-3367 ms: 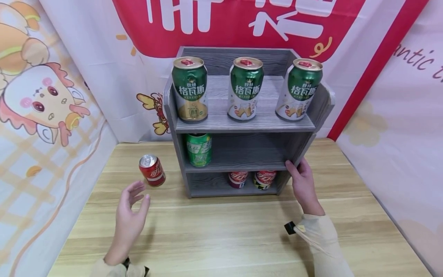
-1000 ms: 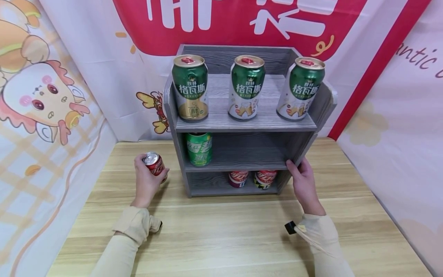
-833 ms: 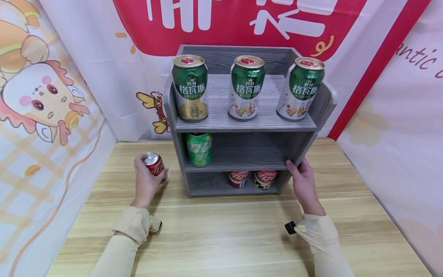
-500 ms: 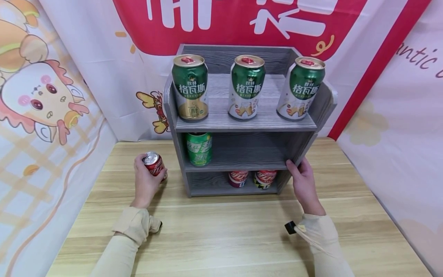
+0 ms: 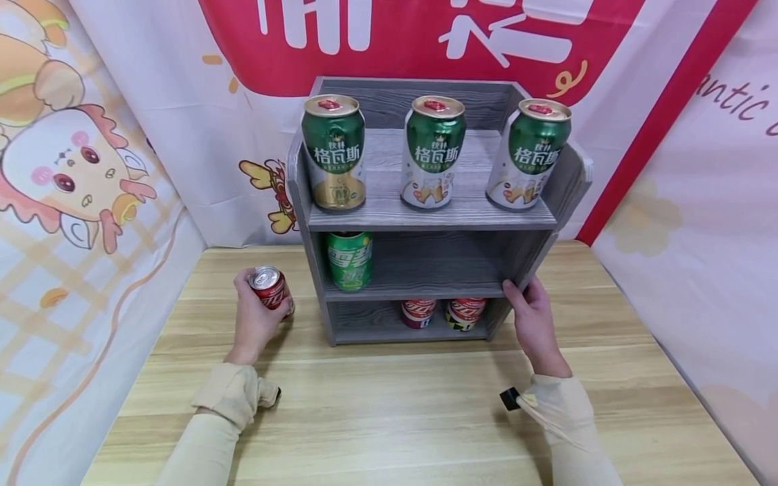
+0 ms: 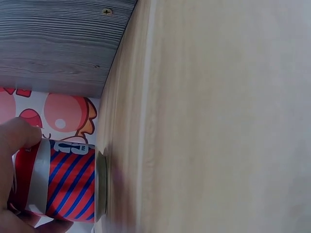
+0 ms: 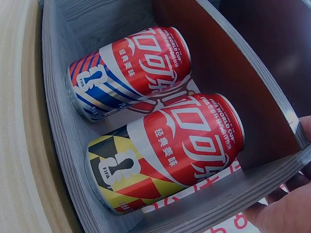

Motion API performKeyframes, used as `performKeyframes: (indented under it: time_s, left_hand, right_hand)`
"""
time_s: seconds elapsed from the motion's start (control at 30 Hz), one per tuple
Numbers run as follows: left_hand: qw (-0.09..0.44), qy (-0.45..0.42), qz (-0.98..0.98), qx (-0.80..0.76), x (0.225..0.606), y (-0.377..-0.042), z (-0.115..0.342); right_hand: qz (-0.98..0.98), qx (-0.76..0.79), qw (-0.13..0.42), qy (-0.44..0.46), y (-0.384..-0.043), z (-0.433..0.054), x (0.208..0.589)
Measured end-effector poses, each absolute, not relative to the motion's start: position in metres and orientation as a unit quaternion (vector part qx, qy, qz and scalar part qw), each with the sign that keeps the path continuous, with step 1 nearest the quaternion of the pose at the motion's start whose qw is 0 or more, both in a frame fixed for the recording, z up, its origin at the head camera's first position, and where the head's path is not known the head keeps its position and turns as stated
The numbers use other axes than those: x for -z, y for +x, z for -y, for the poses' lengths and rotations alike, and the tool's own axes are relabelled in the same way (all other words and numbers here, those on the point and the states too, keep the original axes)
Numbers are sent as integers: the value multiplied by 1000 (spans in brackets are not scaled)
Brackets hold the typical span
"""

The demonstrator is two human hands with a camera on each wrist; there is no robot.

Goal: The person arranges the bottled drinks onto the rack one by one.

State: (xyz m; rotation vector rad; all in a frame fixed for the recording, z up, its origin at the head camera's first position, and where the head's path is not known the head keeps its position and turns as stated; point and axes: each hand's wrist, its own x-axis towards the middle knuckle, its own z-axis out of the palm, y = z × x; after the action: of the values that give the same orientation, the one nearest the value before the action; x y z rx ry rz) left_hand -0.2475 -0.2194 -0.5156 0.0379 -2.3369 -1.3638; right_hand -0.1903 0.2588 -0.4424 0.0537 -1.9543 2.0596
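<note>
In the head view my left hand [image 5: 254, 325] grips a small red cola can [image 5: 271, 291] at the table's left, thumb on its near right side and fingers round its far left. The left wrist view shows this cola can's [image 6: 70, 182] blue-and-red striped lower part, its base right at the tabletop. My right hand [image 5: 536, 325] holds the right side panel of a grey wooden shelf [image 5: 434, 219], thumb over the front edge at the middle board. Two cola cans stand on the bottom level: a blue-striped one [image 7: 129, 73] and a yellow-and-black checked one [image 7: 167, 153].
Three green-topped kvass cans, left [image 5: 334, 152], middle [image 5: 433, 154] and right [image 5: 530, 155], stand along the top board's front. A green soda can [image 5: 350, 262] is at the middle level's left. Printed cloth [image 5: 152, 61] surrounds the wooden table [image 5: 389, 412].
Since the oldest frame my left hand has moved forward from beside the red cola can and taken hold of it. During the last second both hands have stayed almost still.
</note>
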Motion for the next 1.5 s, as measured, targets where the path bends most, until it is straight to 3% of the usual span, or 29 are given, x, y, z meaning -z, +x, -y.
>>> performKeyframes:
  time_s: [0.83,1.13,1.5]
  left_hand:
    - [190,5,849,492,515,-248,228]
    - [156,-10,856,493,515,-247,230]
    - [168,-1,857,487,514,-248,229]
  right_hand:
    - [690,-708,152,18,-189,-259,443]
    - [687,-710,156,15,-188,-259,444]
    - [686,-711,155,14,-190,-259,442]
